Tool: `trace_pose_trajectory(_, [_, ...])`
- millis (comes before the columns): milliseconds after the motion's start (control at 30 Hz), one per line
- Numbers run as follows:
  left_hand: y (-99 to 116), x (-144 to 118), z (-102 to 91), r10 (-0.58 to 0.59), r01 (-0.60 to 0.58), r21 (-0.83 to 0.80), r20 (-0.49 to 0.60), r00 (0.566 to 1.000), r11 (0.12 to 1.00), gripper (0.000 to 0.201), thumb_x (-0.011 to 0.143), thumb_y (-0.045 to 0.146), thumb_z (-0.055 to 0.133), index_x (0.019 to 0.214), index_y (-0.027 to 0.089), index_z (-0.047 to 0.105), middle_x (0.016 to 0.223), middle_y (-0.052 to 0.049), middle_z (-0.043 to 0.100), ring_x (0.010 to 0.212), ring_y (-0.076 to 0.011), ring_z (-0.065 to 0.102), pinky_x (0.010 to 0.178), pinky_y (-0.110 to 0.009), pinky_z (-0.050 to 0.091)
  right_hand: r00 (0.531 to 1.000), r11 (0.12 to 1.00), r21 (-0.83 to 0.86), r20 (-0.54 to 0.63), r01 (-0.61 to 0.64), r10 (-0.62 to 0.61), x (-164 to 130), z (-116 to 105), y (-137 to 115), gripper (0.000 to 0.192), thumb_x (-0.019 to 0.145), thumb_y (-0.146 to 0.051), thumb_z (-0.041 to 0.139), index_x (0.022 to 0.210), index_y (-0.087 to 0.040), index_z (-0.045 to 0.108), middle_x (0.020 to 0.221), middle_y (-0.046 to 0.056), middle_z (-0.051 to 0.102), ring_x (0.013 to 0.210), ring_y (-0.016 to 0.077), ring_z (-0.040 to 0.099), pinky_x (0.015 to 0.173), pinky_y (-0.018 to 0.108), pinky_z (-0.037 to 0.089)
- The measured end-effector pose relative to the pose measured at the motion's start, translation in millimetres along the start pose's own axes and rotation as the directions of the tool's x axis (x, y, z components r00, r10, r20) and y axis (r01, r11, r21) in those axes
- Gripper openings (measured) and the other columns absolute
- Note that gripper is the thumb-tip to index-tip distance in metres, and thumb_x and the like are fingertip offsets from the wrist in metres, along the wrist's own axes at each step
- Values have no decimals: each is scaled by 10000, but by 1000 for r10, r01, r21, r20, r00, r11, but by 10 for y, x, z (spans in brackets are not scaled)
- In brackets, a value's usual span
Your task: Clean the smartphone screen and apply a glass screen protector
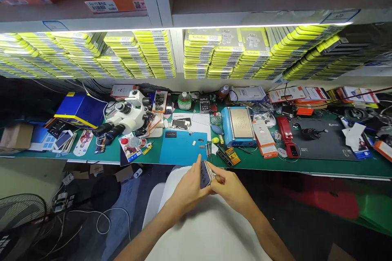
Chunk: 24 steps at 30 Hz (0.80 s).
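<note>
A smartphone (205, 174) with a dark screen is held up in front of my lap, just off the bench's near edge. My left hand (191, 181) grips it along its left side and bottom. On the other side, my right hand (226, 180) has its fingers closed at the phone's right edge, where a pale, crinkled-looking bit shows. Beyond the hands lies a blue work mat (180, 151) with small parts on it. A disassembled phone (180, 124) rests behind the mat on white paper.
A white microscope (130, 112) stands left of the mat. Right of it sits a blue heating plate unit (239, 126). Slim tools and a black multi-tool-like object (224, 156) lie near the bench edge. Shelves with yellow-edged packs (156, 55) hang above. A fan (23, 212) stands lower left.
</note>
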<state>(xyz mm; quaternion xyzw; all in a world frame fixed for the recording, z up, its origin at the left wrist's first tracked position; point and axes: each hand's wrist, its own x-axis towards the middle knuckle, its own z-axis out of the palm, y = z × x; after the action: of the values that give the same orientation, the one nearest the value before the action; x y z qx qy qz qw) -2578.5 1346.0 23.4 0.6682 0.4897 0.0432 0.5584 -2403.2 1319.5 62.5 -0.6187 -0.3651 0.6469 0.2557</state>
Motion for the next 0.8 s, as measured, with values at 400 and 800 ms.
trace_pose_trajectory(400, [-165,-158,-148,93,-101,116,76,993,988,906,1041,575,486,1734,155,80,1564,-233,569,1501,-413,509,1191,-589,471,1000,998,-58,-30,9,-11,-14,217,35,686,746,-237,541,1406,-192,723,598,-83,296,627,134,235,540,248,262])
trace_pose_trajectory(800, [-84,-199,-88,57,-69,164,76,995,984,814,1030,426,466,1697,60,175,1519,-287,620,1440,-418,589,1097,-558,565,998,995,-94,-47,-37,32,-33,248,-45,646,716,-319,522,1300,-169,754,625,-67,304,635,139,250,561,265,253])
